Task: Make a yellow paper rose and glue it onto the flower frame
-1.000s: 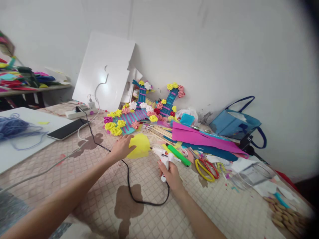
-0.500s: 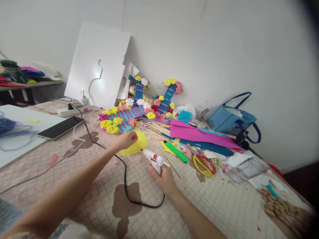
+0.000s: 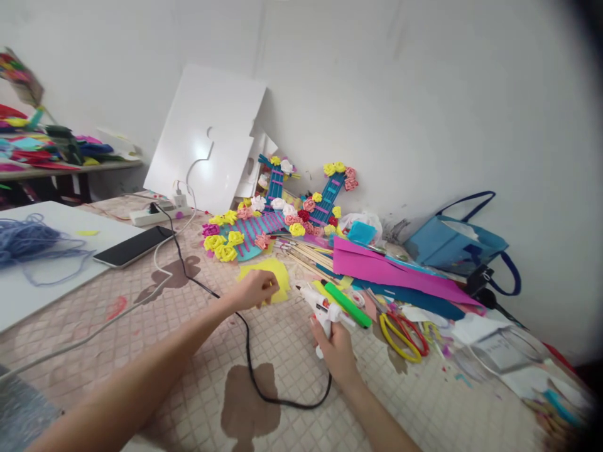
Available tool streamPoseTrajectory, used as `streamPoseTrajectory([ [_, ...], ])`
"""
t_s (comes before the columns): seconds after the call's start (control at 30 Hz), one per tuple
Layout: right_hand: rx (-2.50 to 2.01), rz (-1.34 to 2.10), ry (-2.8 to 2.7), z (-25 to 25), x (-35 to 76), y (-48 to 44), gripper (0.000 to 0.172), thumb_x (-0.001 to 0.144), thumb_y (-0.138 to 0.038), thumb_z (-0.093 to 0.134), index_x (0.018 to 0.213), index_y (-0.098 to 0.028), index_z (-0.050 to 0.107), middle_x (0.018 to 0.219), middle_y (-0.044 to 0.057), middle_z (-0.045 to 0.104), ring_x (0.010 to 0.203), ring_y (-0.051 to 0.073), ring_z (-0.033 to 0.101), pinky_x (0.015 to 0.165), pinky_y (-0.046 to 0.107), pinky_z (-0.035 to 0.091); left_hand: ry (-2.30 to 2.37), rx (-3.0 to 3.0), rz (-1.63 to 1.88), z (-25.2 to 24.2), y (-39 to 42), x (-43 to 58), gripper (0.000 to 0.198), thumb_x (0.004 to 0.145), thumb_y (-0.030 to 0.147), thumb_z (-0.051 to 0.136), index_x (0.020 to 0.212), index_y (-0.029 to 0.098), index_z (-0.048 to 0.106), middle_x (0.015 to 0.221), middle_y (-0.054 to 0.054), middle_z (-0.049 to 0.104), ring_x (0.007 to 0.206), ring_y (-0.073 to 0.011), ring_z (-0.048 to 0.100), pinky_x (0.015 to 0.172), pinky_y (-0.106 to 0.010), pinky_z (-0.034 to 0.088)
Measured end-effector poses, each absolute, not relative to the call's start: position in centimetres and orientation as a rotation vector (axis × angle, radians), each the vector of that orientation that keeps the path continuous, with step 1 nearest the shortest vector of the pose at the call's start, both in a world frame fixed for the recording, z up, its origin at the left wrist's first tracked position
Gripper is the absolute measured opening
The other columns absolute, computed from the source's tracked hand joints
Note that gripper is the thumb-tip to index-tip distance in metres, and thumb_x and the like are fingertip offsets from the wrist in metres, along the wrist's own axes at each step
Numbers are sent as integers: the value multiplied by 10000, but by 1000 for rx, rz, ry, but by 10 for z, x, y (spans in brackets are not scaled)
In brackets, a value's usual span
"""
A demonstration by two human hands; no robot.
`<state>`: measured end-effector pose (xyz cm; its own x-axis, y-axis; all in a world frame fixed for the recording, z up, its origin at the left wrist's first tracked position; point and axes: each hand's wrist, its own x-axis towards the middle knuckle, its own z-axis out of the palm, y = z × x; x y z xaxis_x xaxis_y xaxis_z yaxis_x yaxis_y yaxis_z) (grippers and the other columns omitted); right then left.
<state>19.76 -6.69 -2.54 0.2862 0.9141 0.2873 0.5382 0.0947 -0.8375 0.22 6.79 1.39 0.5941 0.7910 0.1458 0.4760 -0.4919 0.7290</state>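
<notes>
My right hand (image 3: 336, 351) is wrapped round the handle of a white hot glue gun (image 3: 323, 309), whose dark nozzle points away and to the left. Its black cord loops across the table below both hands. My left hand (image 3: 257, 289) has its fingers curled into a pinch over the near edge of a yellow sheet of crepe paper (image 3: 279, 271). What lies between those fingertips, if anything, is hidden. A small gap separates the left hand from the glue gun's nozzle.
Behind the hands stand teal letter shapes (image 3: 252, 233) with paper roses. Wooden sticks (image 3: 311, 256), a green marker (image 3: 347, 304), scissors (image 3: 400, 339) and magenta paper (image 3: 391, 270) lie right. A phone (image 3: 134, 247), a power strip (image 3: 146, 215) and blue yarn (image 3: 28, 242) are left.
The head view has turned a little left. My left hand has come nearer over the yellow paper, and the glue gun in my right hand has moved right, away from the paper.
</notes>
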Motion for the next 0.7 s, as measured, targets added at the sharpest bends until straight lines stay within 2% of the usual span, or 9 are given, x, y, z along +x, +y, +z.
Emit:
streamPoseTrajectory([
  [0.17,-1571,506,-1391,-26,198,-66,356,833,-484,516,627,-193,526,494,-18,508,500,149,496,522,258,389,934,2202,555,8,65,5,161,756,241,493,728,145,619,584,-12,663,505,-132,606,487,-196,421],
  [0.37,-1580,504,-1403,-27,199,-67,357,849,-467,500,619,-195,515,508,-16,509,496,142,490,521,257,391,990,2258,610,4,70,8,159,753,197,484,756,140,633,650,-24,664,585,-137,589,542,-208,409],
  [0.5,-1616,462,-1421,-26,200,-67,331,861,-455,486,684,-185,559,542,0,552,532,159,527,553,271,415,1026,2304,641,5,69,9,166,760,198,482,743,141,636,631,-24,641,569,-138,565,522,-212,375],
  [0.6,-1621,356,-1458,-26,202,-65,297,857,-433,499,773,-170,605,662,44,635,644,189,582,629,291,442,1050,2337,661,5,69,8,169,769,201,480,743,142,637,646,-28,642,571,-136,557,524,-214,361],
  [0.7,-1671,224,-1486,-26,206,-63,297,840,-430,523,753,-165,625,692,77,663,675,217,601,652,310,446,1083,2363,668,6,69,7,179,781,213,476,752,145,638,633,-26,639,561,-136,552,516,-214,344],
])
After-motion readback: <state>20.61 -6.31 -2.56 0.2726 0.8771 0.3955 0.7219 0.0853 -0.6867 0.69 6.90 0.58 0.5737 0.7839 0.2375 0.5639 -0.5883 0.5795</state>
